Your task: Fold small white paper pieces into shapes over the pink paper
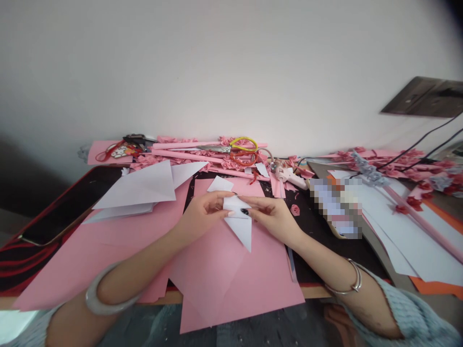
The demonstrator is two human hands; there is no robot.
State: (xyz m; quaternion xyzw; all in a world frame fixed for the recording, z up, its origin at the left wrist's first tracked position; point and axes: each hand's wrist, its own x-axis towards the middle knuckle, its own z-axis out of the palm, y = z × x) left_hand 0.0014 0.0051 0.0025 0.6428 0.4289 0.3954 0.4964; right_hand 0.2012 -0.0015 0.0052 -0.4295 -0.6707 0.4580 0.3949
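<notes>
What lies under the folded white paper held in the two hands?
Pink paper shows beneath the folded white paper; what lies directly behind it, the left hand and the right hand is covered.

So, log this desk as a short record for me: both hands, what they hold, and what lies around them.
Left hand: grips the left side of a folded white paper
Right hand: grips its right side
Held piece: a pointed corner hangs below the fingers
Beneath: pink sheets
Left: loose white sheets, lying on pink paper
Behind: yellow-handled scissors on pink paper stems; glue gun to their right
Right: phone, screen blurred
Wrists: pale bangle left, silver bracelet right
</notes>
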